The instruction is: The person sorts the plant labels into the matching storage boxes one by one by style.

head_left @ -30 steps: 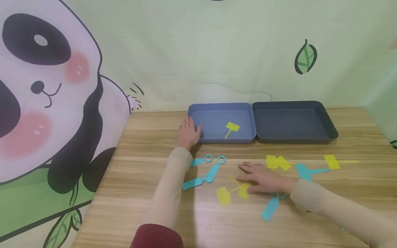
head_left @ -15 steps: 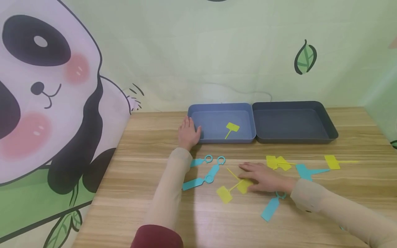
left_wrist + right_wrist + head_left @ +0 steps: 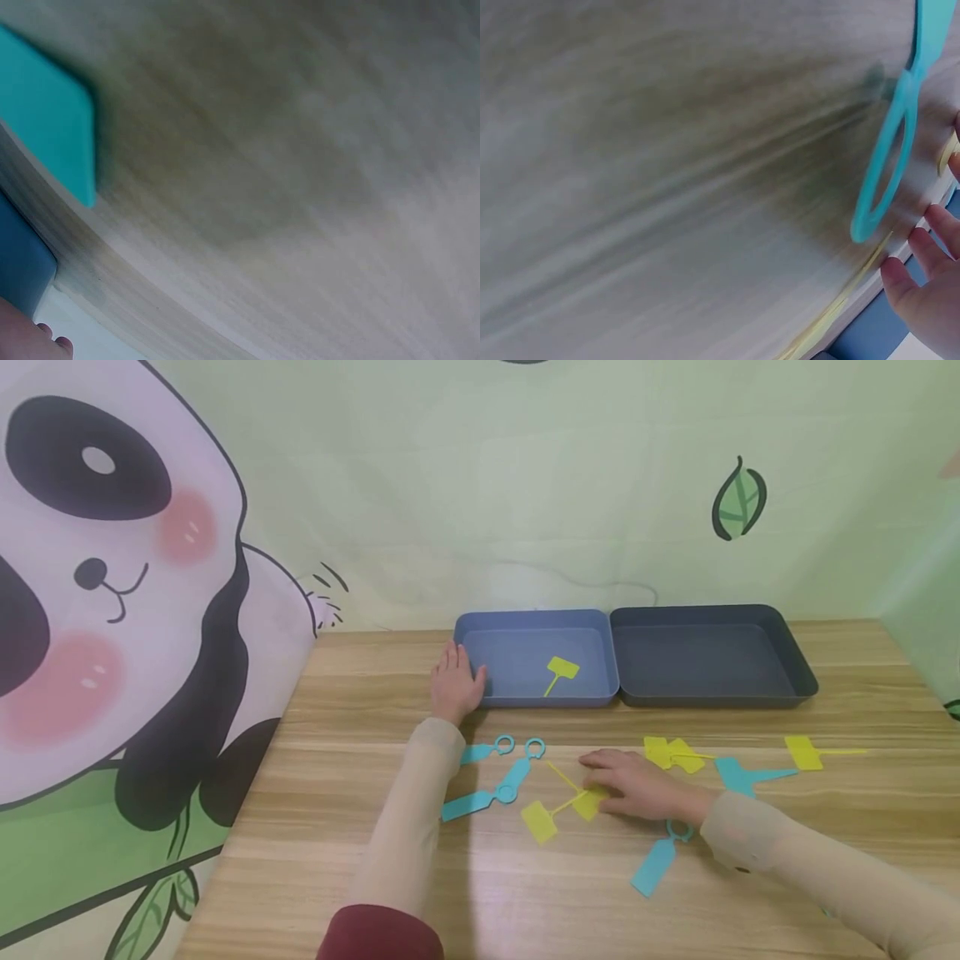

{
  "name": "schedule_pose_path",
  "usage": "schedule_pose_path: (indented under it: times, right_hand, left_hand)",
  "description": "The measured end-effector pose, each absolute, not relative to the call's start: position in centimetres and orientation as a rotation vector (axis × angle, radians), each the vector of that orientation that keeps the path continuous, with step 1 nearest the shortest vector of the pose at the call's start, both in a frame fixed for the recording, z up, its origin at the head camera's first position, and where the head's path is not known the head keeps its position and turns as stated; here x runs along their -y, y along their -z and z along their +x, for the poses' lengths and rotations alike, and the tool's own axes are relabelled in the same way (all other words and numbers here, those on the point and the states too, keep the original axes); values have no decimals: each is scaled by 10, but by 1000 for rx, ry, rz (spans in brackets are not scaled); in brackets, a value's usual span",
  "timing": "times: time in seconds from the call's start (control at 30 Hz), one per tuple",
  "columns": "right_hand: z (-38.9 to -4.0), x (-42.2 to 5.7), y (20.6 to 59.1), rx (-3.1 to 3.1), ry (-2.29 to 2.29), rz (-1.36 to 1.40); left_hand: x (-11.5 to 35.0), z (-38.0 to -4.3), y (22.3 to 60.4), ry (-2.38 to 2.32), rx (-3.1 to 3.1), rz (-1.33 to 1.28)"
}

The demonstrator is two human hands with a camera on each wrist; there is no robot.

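My left hand (image 3: pixel 457 683) rests at the left front corner of the blue tray (image 3: pixel 551 702), fingers extended and thumb spread along the rim. My right hand (image 3: pixel 637 783) lies low over the table, with thumb and index finger pinching the edge of a yellow T-shaped plant label (image 3: pixel 587 804). That label's thin stem points away to the left. Crossing it is a second yellow plant label (image 3: pixel 539 822). In the right wrist view, a teal ring tag (image 3: pixel 889 161) lies beside the hand. A yellow plant label (image 3: pixel 562 667) lies inside the blue tray.
A dark tray (image 3: pixel 720 700) adjoins the blue one. Teal ring tags (image 3: pixel 467 805) lie by the left forearm. More yellow labels (image 3: pixel 684 755), a teal T-shaped label (image 3: pixel 735 774) and another yellow label (image 3: pixel 803 752) lie at right. A panda-printed cloth (image 3: pixel 525 485) hangs behind the table.
The two crossed yellow labels have slid slightly away from me along the table with the right hand's fingers. The left hand has stayed at the blue tray.
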State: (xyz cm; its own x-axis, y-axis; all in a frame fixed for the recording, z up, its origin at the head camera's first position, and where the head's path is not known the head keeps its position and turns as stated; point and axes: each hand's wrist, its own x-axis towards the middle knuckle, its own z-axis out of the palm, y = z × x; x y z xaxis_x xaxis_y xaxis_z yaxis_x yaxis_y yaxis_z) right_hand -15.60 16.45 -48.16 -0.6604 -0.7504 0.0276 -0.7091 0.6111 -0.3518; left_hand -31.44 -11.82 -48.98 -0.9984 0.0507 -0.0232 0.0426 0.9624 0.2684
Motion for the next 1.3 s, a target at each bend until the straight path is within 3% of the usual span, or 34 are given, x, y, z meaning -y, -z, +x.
schedule_pose_path:
  times: [1.3]
  right_hand:
    - [-159,-143,486,-2838,514,-1212]
  left_hand:
    - [118,-313,488,-398,-3093,79]
